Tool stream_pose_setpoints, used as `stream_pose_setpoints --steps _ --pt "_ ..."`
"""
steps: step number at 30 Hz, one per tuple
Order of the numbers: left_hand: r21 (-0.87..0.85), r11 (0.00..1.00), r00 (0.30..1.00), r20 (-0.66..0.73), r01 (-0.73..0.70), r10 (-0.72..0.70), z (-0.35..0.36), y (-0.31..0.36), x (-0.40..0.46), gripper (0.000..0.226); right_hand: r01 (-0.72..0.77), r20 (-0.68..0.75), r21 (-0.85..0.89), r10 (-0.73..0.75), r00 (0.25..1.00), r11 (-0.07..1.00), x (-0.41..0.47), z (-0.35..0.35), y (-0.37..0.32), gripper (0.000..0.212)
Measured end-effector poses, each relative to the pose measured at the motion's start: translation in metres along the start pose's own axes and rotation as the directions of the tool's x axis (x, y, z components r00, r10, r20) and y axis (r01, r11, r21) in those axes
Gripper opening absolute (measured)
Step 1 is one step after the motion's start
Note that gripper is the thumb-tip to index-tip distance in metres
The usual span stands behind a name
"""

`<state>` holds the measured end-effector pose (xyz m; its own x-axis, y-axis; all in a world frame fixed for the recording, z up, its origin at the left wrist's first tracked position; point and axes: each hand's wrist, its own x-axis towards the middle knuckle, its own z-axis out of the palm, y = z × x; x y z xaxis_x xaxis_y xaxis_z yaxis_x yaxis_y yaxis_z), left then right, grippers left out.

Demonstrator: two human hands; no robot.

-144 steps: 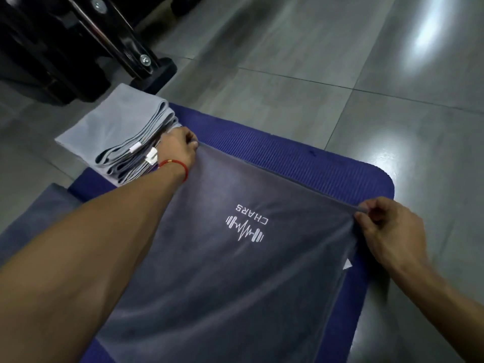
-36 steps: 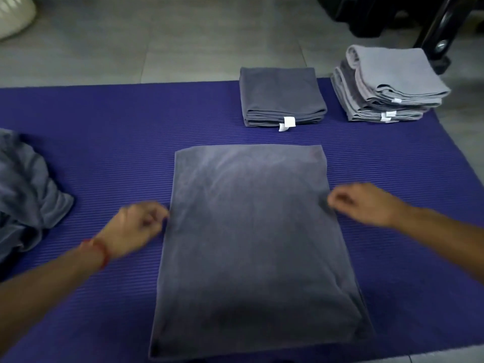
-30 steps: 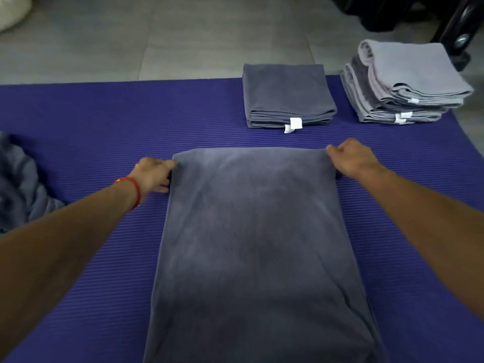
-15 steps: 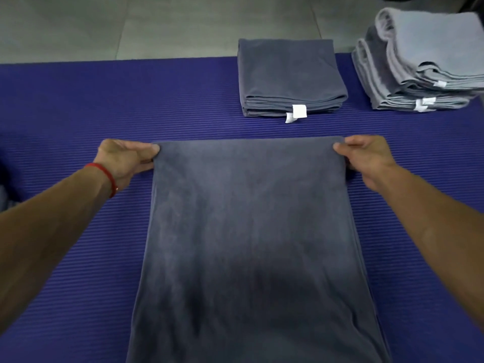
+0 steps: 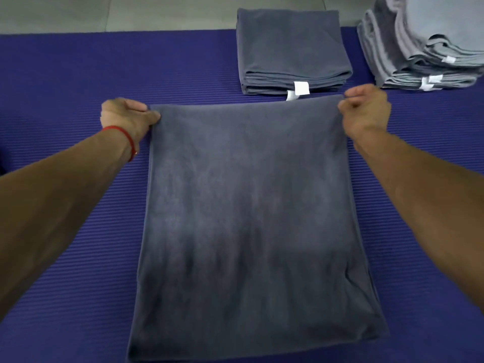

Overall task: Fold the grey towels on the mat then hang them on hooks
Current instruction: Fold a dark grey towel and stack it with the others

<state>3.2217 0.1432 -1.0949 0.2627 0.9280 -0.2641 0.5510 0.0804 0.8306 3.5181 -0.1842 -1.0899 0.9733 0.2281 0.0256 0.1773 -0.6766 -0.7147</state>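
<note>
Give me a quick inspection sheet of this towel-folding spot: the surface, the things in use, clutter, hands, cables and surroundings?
Surface: ribbed purple mat on the floor.
Job's things: dark grey towel spread flat, partly folded; one folded dark grey towel beyond it; stack of lighter grey towels at far right.
Clutter: nothing seen.
Hands: left hand grips the towel's far left corner; right hand grips the far right corner. Red band on the left wrist.
Cables: nothing seen.
Surroundings: grey tiled floor past the mat; no hooks in view.
</note>
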Motion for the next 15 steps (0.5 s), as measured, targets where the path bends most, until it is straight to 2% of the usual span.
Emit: stream_pose_setpoints --steps 1,2,3,5,6,7,9,10,11,13,15 --pt "0.112 0.993 0.998 -0.036 -0.044 0.049 0.002 0.0 -0.01 0.03 0.088 0.031 -0.087 -0.086 0.996 0.992 -0.008 0.0 -0.003 0.027" --pt "0.244 0.959 0.984 -0.062 -0.147 0.166 0.004 -0.002 -0.024 0.025 0.21 0.08 -0.165 -0.199 0.977 0.964 -0.022 -0.001 -0.007 0.031" --pt "0.355 0.884 0.94 -0.037 -0.305 0.34 0.004 -0.004 -0.044 0.018 0.345 0.139 -0.228 -0.32 0.937 0.911 -0.044 -0.004 -0.009 0.035" --pt "0.454 0.625 0.751 0.174 -0.635 0.637 0.003 -0.017 -0.104 0.026 0.587 0.287 -0.299 -0.515 0.808 0.753 -0.111 -0.011 -0.005 0.043" --pt "0.436 0.491 0.641 0.328 -0.754 0.694 0.001 -0.033 -0.14 0.033 0.667 0.38 -0.293 -0.557 0.739 0.685 -0.152 -0.017 0.001 0.048" --pt "0.409 0.383 0.55 0.464 -0.828 0.694 -0.003 -0.052 -0.18 0.041 0.734 0.482 -0.277 -0.571 0.665 0.62 -0.191 -0.024 0.013 0.053" --pt "0.385 0.232 0.443 0.668 -0.893 0.598 -0.017 -0.095 -0.249 0.059 0.829 0.66 -0.273 -0.532 0.53 0.488 -0.249 -0.044 0.049 0.062" --pt "0.394 0.179 0.425 0.73 -0.902 0.535 -0.024 -0.114 -0.27 0.065 0.833 0.688 -0.304 -0.498 0.527 0.462 -0.264 -0.057 0.073 0.064" --pt "0.407 0.144 0.422 0.76 -0.902 0.494 -0.03 -0.129 -0.28 0.068 0.793 0.665 -0.369 -0.458 0.59 0.486 -0.271 -0.072 0.096 0.066" --pt "0.447 0.135 0.456 0.764 -0.884 0.457 -0.038 -0.138 -0.279 0.068 0.599 0.543 -0.525 -0.304 0.783 0.604 -0.273 -0.099 0.128 0.067" --pt "0.459 0.146 0.476 0.781 -0.877 0.405 -0.046 -0.134 -0.272 0.068 0.444 0.463 -0.616 -0.156 0.872 0.65 -0.273 -0.117 0.142 0.067"
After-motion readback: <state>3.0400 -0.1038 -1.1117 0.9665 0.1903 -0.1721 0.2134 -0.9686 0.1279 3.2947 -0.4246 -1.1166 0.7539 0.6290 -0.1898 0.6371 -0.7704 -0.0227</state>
